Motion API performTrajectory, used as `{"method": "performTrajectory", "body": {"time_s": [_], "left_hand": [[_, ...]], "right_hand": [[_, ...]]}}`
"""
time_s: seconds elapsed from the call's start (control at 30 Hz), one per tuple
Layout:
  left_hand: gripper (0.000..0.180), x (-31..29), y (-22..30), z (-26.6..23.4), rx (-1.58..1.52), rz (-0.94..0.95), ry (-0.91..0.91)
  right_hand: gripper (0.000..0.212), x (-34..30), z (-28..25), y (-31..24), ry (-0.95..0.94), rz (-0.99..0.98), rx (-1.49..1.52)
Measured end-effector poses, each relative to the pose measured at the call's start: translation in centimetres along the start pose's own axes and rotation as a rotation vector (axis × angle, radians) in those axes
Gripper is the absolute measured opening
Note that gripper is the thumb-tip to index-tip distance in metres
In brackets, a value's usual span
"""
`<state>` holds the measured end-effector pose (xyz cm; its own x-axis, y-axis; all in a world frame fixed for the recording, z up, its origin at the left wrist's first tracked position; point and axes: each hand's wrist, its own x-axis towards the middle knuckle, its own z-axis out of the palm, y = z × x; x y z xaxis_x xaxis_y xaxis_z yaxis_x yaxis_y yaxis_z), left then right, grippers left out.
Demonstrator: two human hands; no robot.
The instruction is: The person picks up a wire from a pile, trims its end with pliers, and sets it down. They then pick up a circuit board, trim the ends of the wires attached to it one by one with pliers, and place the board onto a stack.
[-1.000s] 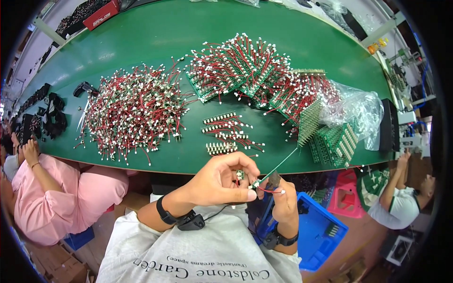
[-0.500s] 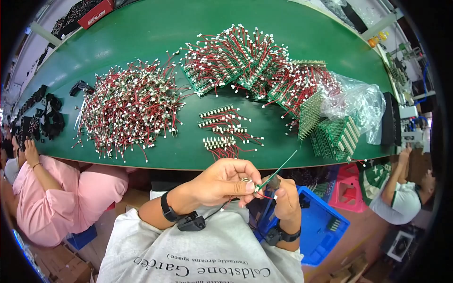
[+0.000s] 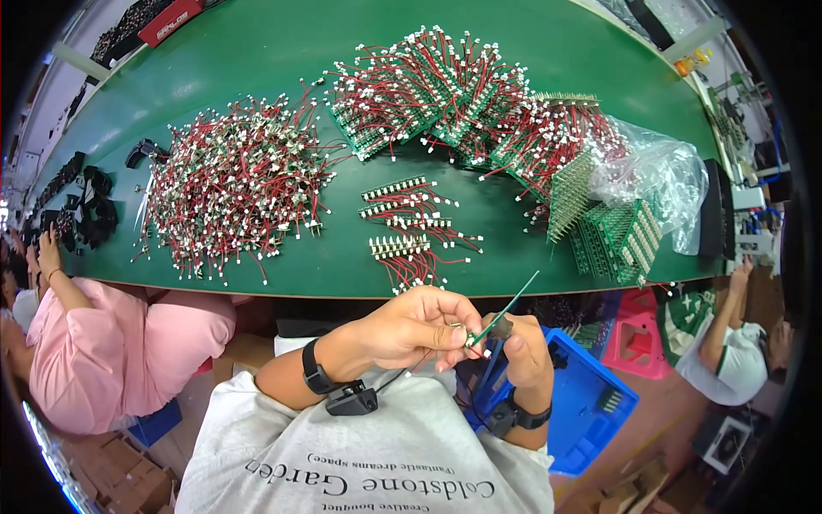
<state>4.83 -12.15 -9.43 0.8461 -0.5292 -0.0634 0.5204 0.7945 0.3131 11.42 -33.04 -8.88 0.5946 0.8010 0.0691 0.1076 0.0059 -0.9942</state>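
Close together in front of my shirt, both hands work at the table's near edge. My left hand (image 3: 424, 330) pinches a small circuit board (image 3: 472, 340) with white connectors and red wire between thumb and fingers. From there a thin green circuit-board strip (image 3: 512, 300) slants up and away to the right. Closed around the lower part of this strip, my right hand (image 3: 527, 353) has a dark grey-brown patch or piece at its fingertips, which I cannot make out. Beyond my hands lie several rows of small boards (image 3: 401, 246) with white connectors and red wires.
A large heap of red-wired small boards (image 3: 244, 188) covers the left of the green table (image 3: 257, 51). Stacked wired panels (image 3: 428, 94), bare panels (image 3: 616, 240) and a clear plastic bag (image 3: 659, 176) lie right. A blue bin (image 3: 591, 403) stands below. People sit on both sides.
My view has shifted slightly, so the table contents appear a little higher. Both hands keep their holds, and the right hand has turned slightly around the strip.
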Motion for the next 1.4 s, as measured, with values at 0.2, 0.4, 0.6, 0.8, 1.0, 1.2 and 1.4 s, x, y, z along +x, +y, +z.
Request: {"method": "performTrajectory", "body": {"time_s": [0.2,0.4,0.6,0.8,1.0,1.2,1.4], "left_hand": [[0.017,0.2,-0.8,-0.5,-0.061,-0.018,-0.005],[0.016,0.2,-1.6,-0.8,-0.119,-0.034,-0.032],[0.016,0.1,-2.4,-1.2,-0.141,-0.046,-0.059],[0.016,0.3,-2.0,-0.6,-0.060,-0.055,0.005],[0.012,-1.2,-1.3,-0.5,0.296,0.049,0.150],[0.009,-2.8,-0.1,1.1,0.367,0.013,0.167],[0.007,-3.9,-0.1,0.4,0.365,0.023,0.126]], "right_hand": [[0.067,-0.3,-0.2,0.4,-0.034,0.010,0.041],[0.066,-0.6,-0.3,0.9,-0.069,-0.001,0.074],[0.065,-0.8,-0.5,1.7,-0.115,0.011,0.101],[0.063,-1.5,-0.7,1.3,-0.073,0.029,0.133],[0.066,-4.3,-2.2,-0.8,0.384,-0.055,0.172],[0.045,-8.4,-13.4,-8.0,0.885,-0.106,-0.280],[0.041,-6.8,-25.2,-8.4,0.821,0.340,-1.041]]}}
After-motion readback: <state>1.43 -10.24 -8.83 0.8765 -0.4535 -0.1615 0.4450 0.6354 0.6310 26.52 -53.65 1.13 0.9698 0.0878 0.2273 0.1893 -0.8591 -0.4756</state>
